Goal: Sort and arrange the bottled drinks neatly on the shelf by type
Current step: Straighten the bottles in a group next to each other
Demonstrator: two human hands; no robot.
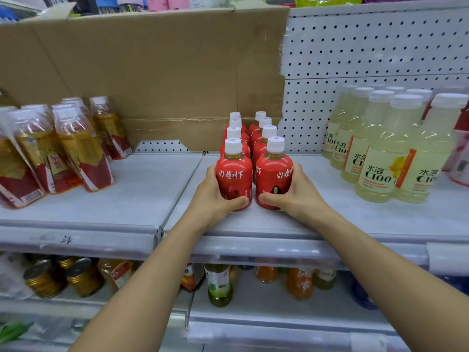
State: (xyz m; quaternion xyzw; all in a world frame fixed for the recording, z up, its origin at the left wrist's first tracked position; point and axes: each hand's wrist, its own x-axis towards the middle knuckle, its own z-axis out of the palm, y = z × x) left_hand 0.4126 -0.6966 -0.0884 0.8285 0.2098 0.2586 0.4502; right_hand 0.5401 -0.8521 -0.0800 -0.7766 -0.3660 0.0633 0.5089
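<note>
Two rows of red-labelled bottles with white caps run front to back in the middle of the white shelf (330, 219). My left hand (215, 199) grips the front bottle of the left row (234, 174), thumb across its base. My right hand (295, 195) grips the front bottle of the right row (272, 171) the same way. Several more red bottles (264, 133) stand behind these two. Both front bottles stand upright on the shelf, side by side.
Pale yellow C100 bottles (380, 158) stand grouped at the right. Gold-and-red wrapped bottle packs (76, 146) lean at the left. A flattened cardboard sheet (152, 72) stands against the pegboard back. The lower shelf holds cans (81, 275) and assorted bottles (218, 285).
</note>
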